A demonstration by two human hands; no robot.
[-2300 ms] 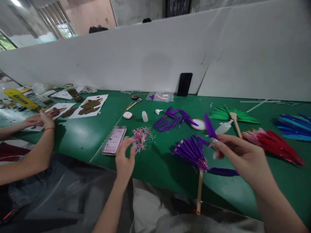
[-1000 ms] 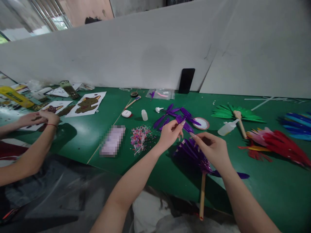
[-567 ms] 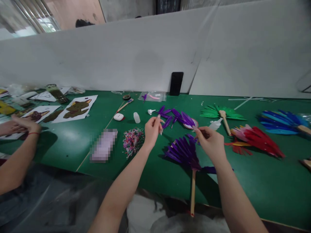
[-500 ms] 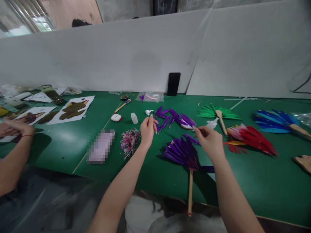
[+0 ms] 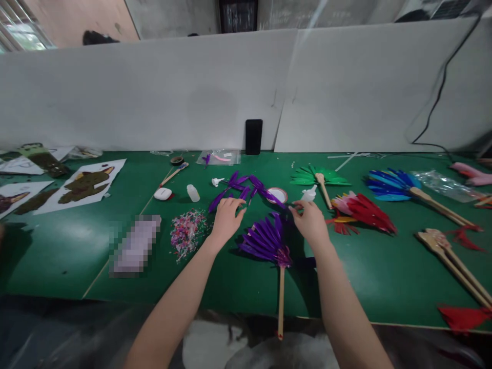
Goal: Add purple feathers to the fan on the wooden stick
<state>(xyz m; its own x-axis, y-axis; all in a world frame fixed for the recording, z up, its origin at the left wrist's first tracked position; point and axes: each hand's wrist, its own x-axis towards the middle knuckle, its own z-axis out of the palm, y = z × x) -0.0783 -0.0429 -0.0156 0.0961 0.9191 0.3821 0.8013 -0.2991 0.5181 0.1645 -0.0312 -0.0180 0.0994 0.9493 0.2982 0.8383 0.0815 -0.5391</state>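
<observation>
A purple feather fan (image 5: 265,241) with a wooden handle lies in front of me, handle toward my body. My left hand (image 5: 227,220) hovers left of the fan, thumb and fingers apart with nothing visible between them. Loose purple feathers (image 5: 236,180) lie just beyond its fingers. My right hand (image 5: 310,223) is right of the fan, its fingertips slightly parted by the end of a long purple feather (image 5: 265,189); whether they touch it I cannot tell. A white glue bottle (image 5: 309,193) stands behind that hand. Between the hands is a round red-rimmed white disc (image 5: 282,195).
Colourful scraps (image 5: 188,228) and a blurred pale rectangle (image 5: 136,246) lie left. To the right are green (image 5: 307,176), red (image 5: 371,212) and blue (image 5: 394,184) feather pieces and wooden handles (image 5: 453,256). A black phone (image 5: 253,137) leans against the white partition (image 5: 154,97).
The view has swung right. My left hand has moved right relative to the table and spread its fingers. The round disc is more exposed. The co-worker's hand at the left has left view.
</observation>
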